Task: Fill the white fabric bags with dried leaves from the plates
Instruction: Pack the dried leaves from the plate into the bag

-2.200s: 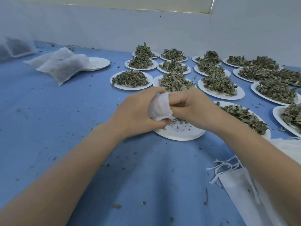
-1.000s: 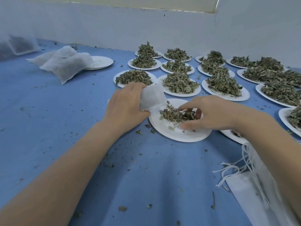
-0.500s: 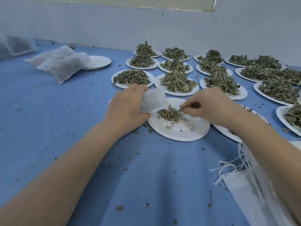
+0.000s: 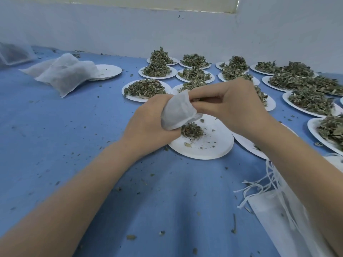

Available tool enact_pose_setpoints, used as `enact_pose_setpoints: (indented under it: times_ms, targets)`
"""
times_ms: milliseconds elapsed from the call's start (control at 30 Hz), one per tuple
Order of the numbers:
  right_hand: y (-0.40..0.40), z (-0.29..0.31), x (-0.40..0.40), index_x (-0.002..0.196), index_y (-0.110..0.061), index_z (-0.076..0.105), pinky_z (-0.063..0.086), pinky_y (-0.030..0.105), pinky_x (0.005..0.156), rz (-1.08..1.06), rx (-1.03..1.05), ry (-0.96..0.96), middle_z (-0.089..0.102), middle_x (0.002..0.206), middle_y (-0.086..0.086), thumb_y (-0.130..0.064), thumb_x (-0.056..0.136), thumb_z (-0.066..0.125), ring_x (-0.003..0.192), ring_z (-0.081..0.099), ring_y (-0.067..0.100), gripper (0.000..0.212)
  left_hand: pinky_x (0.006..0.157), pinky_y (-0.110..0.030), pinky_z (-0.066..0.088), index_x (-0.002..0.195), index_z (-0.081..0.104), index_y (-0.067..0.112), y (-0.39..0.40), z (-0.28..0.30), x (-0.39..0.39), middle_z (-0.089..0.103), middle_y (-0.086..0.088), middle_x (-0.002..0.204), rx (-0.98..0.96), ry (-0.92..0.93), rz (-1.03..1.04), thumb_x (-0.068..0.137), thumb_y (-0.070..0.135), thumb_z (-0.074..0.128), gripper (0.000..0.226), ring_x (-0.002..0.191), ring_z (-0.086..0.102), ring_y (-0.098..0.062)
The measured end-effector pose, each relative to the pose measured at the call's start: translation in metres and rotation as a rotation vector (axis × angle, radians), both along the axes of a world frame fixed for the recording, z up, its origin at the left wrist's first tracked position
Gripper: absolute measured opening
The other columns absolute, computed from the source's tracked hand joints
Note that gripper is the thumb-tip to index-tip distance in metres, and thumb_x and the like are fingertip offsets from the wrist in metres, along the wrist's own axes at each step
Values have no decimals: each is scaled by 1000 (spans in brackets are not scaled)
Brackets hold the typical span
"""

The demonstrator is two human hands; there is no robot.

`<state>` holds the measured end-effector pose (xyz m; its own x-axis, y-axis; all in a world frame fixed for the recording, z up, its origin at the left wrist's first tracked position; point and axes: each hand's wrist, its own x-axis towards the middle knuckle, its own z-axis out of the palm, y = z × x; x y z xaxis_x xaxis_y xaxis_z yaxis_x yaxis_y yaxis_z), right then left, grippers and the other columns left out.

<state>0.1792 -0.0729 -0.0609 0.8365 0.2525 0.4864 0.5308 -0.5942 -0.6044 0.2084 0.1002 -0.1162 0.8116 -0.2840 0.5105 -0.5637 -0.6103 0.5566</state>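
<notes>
My left hand grips a small white fabric bag just above a white plate. A small clump of dried leaves and some crumbs lie on that plate. My right hand is at the bag's mouth, its fingers curled and pinching dried leaves against the opening. Only a sliver of those leaves shows between the fingers.
Several plates heaped with dried leaves fill the back and right of the blue table. Filled white bags lie at back left beside stacked bare plates. Flat bags with strings sit at front right. A white wall runs behind.
My right hand lifted a pinch of leaves from the plate up to the bag's mouth. My left hand raised and tilted the bag to meet it.
</notes>
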Motion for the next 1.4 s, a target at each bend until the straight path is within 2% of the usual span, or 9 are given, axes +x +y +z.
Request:
enact_pose_setpoints:
  times_ms: [200,400,533,833,933,1033,1200,1300,1400]
  targets:
    - [-3,0,1,103,-25,71,49,21,91,180,-70,158,67,109,-13,7,82,62,99,63,0,40,61,-3,36,108,57,31,2,2,-1,61,19,90,-129,72,-33,65,17,76,49,81,53,8]
    - [2,-8,4,90,-25,75,45,15,65,-17,-154,-99,66,79,-6,-5,74,74,78,57,5,26,64,-6,38,107,57,31,-2,3,-6,60,16,91,-100,36,-52,57,33,68,51,80,51,1]
    - [5,-15,3,82,-37,67,42,5,60,-28,-45,22,60,62,-25,0,72,71,61,56,-15,39,66,-15,37,111,59,26,-6,0,-8,54,17,94,-1,-14,-14,63,36,73,51,84,48,-1]
    - [-1,-7,1,82,-9,65,31,14,54,269,-411,353,55,66,5,3,90,50,52,36,4,20,72,-27,39,115,60,21,-6,-3,-9,63,5,102,206,-76,-32,69,35,74,49,92,57,-20]
    - [-1,-7,6,83,-9,72,43,28,63,151,-288,164,66,79,18,0,85,57,65,50,28,18,71,-18,44,106,55,44,-7,1,-10,60,23,91,-2,32,-12,60,57,64,49,87,55,0]
    - [1,-6,5,85,-45,67,50,44,82,66,-68,103,72,91,9,-2,82,62,86,65,30,43,67,-13,45,96,49,53,-6,6,-10,61,25,89,-25,40,-8,56,66,64,45,83,54,4]
    - [-7,-16,15,98,-31,70,55,24,77,-25,116,106,70,91,-12,-6,90,57,77,68,7,29,65,-17,42,108,54,35,11,8,0,57,22,89,31,-44,89,65,43,73,48,82,52,-5]
    - [-17,-29,25,117,-22,63,38,1,79,-195,-224,126,64,113,-10,-5,97,41,100,60,6,34,67,-21,36,108,52,38,18,5,8,49,30,84,13,-28,171,69,39,70,44,82,44,0]
    - [-21,-46,30,138,-13,43,23,13,94,-149,-546,264,43,143,1,-11,101,33,131,38,17,39,74,-29,41,114,51,33,19,1,10,51,23,94,48,-9,198,70,39,69,47,87,46,-7]
